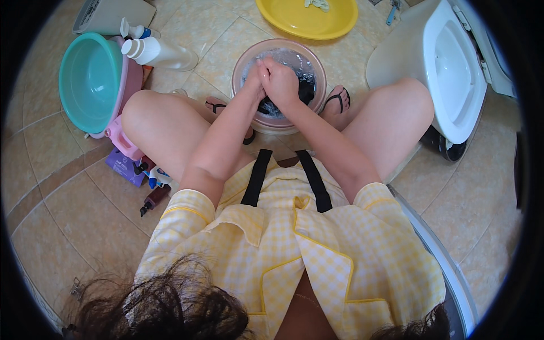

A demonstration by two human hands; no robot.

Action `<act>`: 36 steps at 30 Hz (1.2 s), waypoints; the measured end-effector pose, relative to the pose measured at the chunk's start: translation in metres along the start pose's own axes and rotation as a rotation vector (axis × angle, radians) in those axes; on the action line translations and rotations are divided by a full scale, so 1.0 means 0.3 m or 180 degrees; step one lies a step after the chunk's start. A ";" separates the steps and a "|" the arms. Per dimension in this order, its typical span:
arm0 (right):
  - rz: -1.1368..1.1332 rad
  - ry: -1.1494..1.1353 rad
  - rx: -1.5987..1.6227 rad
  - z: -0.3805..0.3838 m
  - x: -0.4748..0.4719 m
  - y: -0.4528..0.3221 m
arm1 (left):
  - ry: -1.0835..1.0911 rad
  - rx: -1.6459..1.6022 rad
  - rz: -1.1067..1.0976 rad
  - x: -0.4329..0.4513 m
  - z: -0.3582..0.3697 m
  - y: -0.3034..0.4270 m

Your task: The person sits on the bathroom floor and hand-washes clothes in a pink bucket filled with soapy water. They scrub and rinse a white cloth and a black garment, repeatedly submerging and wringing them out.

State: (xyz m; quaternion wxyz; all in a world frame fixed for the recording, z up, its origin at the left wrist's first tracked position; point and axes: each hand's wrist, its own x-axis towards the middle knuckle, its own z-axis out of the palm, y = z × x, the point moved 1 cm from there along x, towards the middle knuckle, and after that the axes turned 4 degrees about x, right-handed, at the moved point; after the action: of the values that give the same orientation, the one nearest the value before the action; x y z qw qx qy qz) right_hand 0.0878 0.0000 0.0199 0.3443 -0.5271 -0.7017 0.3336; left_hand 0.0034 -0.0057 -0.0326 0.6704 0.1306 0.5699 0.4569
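Observation:
My left hand (255,80) and my right hand (281,80) are pressed together over a round pinkish basin (321,80) between my feet. The right hand's fingers are curled against the left, most of which is hidden behind it. Whether a piece of fabric is caught between them cannot be seen. Sudsy water (289,55) fills the basin. A black cloth (306,89) lies in it, beside and below my hands, partly covered by my wrists and forearms.
A yellow basin (293,25) with pale gloves (317,4) stands beyond. At left are a white bottle (165,54), a teal basin (91,85), a pink jug (124,138) and several smaller bottles. The toilet (450,68) is at right, a blue-handled brush (392,15) near it.

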 end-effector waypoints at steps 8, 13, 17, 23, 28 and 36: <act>0.1296 -0.0132 0.0024 -0.007 0.083 0.296 | 0.0444 0.0544 -0.0097 0.003 0.062 0.034; 0.0965 -0.0805 -0.0583 0.014 0.006 0.293 | 0.0698 0.1583 0.0124 0.140 -0.083 -0.124; 0.1334 -0.0888 -0.0714 -0.005 -0.001 0.268 | 0.0812 0.1743 0.0373 0.148 -0.085 -0.149; 0.0220 -0.0133 0.0086 -0.006 -0.031 -0.003 | 0.0079 -0.0367 -0.0232 0.062 -0.045 -0.063; 0.0403 -0.0229 -0.0301 -0.023 -0.010 0.006 | -0.0064 0.0395 -0.0221 0.021 -0.006 -0.011; 0.0033 -0.0045 -0.0055 -0.001 0.010 0.055 | -0.0030 -0.0109 -0.0095 0.010 0.003 -0.031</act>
State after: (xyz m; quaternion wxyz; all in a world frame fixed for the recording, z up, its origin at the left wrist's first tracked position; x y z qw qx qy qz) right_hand 0.0958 0.0067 0.0069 0.3331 -0.5313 -0.7042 0.3331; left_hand 0.0082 -0.0083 -0.0406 0.6819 0.1127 0.5607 0.4560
